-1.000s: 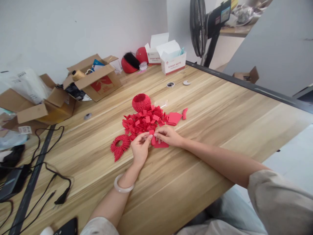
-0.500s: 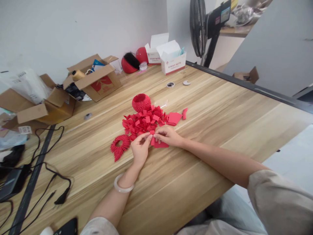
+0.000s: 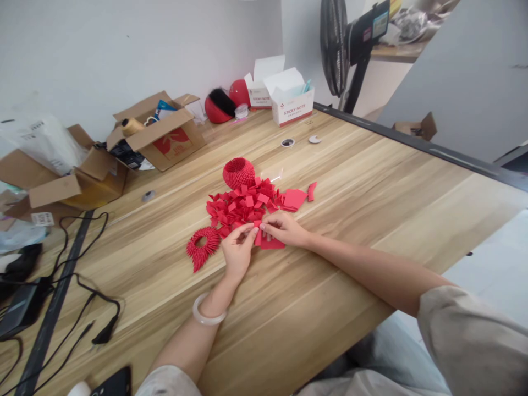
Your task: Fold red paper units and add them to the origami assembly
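While left hand [image 3: 236, 253] pinches red paper [image 3: 258, 238], right hand [image 3: 287, 229] does too

Diffuse lt. (w/ edge blur)

Office-like workroom, wooden desk [image 3: 371, 198], sticky-note boxes [image 3: 293, 111], open cardboard cartons [image 3: 173, 147], black fan [image 3: 333, 49]

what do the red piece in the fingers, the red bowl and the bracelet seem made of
Red piece: probably matte paper, with flat faces and straight edges.
Red bowl: likely folded paper too, its wall showing rows of small pointed units.
Bracelet: pale, smooth, slightly shiny; stone, glass or plastic, I cannot tell which.
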### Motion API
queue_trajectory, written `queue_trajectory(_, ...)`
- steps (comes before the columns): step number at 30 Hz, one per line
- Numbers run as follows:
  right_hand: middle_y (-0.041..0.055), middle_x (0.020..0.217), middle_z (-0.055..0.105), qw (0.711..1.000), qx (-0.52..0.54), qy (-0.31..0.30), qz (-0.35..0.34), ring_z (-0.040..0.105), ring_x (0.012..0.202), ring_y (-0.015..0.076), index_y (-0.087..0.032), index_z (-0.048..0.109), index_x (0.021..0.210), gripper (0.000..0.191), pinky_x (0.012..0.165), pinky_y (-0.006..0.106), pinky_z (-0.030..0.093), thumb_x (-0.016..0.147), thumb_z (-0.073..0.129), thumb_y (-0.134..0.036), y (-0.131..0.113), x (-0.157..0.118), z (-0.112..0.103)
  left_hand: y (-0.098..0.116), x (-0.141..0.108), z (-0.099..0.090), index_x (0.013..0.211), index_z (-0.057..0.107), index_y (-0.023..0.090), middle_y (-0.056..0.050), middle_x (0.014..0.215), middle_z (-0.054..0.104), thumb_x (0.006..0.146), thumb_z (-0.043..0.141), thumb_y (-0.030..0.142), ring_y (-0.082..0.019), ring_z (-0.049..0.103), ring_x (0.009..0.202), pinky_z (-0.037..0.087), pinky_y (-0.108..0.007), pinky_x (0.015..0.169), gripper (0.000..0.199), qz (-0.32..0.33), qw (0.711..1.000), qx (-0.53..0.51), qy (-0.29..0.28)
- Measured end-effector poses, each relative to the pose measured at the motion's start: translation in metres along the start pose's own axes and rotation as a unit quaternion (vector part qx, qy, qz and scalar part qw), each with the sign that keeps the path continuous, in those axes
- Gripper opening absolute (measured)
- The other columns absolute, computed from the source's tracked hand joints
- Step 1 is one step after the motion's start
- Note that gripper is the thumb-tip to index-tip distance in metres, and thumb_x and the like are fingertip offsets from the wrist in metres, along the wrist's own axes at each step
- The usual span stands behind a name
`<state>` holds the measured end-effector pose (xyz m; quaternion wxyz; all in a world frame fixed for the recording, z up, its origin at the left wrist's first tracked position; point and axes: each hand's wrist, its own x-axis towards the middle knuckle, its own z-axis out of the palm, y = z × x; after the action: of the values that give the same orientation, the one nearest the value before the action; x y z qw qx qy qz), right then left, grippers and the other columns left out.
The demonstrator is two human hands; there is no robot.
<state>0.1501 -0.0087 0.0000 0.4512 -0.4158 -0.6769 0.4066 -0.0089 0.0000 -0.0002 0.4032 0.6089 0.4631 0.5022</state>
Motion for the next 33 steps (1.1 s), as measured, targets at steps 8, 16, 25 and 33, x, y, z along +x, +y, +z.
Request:
queue_trajectory(8, 0.0027, 0.057, 0.062, 1.000, -0.011, 0.000, 0.008, 0.055, 0.052, 0.0097, -0.013, 0.060, 0.065, 0.039, 0.053, 0.020, 0.041, 0.086, 0.049, -0.043, 0.0004, 0.0007, -0.0006, 0.0000, -0.0002, -0.0005, 0.082, 0.071, 0.013, -0.006, 0.076, 0.072, 0.067, 0.071, 0.029, -0.013, 0.065, 0.066, 0.053, -0.024, 0.065, 0.022, 0.011, 1.000, 0.005, -0.004)
queue_trajectory(16, 0.0035, 0.056, 0.062, 1.000, 0.005, 0.010, 0.012, 0.054, 0.051, 0.0098, -0.012, 0.060, 0.063, 0.043, 0.052, 0.020, 0.041, 0.086, 0.048, -0.047, 0.0003, 0.0005, 0.0001, -0.0025, 0.0000, -0.0013, 0.085, 0.071, 0.013, -0.006, 0.079, 0.072, 0.068, 0.071, 0.028, -0.013, 0.065, 0.068, 0.053, -0.023, 0.067, 0.023, -0.003, 1.000, 0.002, -0.016)
queue_trajectory(25, 0.0030, 0.056, 0.062, 1.000, 0.005, 0.010, 0.010, 0.053, 0.050, 0.0094, -0.012, 0.060, 0.063, 0.042, 0.052, 0.020, 0.041, 0.084, 0.050, -0.048, 0.0016, 0.0004, -0.0001, -0.0041, 0.0005, -0.0014, 0.086, 0.071, 0.013, -0.007, 0.081, 0.072, 0.068, 0.071, 0.030, -0.014, 0.065, 0.070, 0.053, -0.024, 0.068, 0.024, -0.005, 1.000, 0.007, -0.016)
queue_trajectory(33, 0.0029, 0.056, 0.061, 1.000, 0.020, 0.007, -0.003, 0.054, 0.051, 0.0098, -0.012, 0.060, 0.064, 0.040, 0.052, 0.020, 0.042, 0.083, 0.053, -0.047, 0.0025, 0.0009, 0.0000, -0.0032, 0.0011, -0.0018, 0.086, 0.072, 0.013, -0.007, 0.081, 0.072, 0.070, 0.069, 0.030, -0.013, 0.065, 0.069, 0.053, -0.024, 0.066, 0.024, -0.006, 1.000, 0.011, -0.019)
